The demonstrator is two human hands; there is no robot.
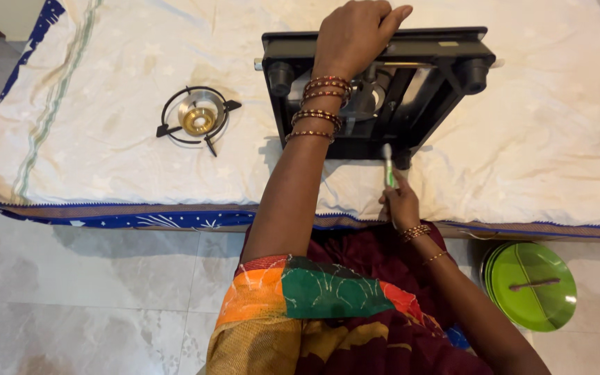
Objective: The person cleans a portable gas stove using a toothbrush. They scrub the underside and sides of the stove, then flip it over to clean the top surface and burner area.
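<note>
A black gas stove stands tipped up on its edge on a white cloth, its underside facing me. My left hand grips its upper edge, with several bangles on that wrist. My right hand holds a green and white toothbrush upright, its bristles touching the stove's lower rim.
A round burner with a black pan support lies on the cloth left of the stove. The cloth covers a low mattress with a blue patterned border. Green plates are stacked on the tiled floor at the right.
</note>
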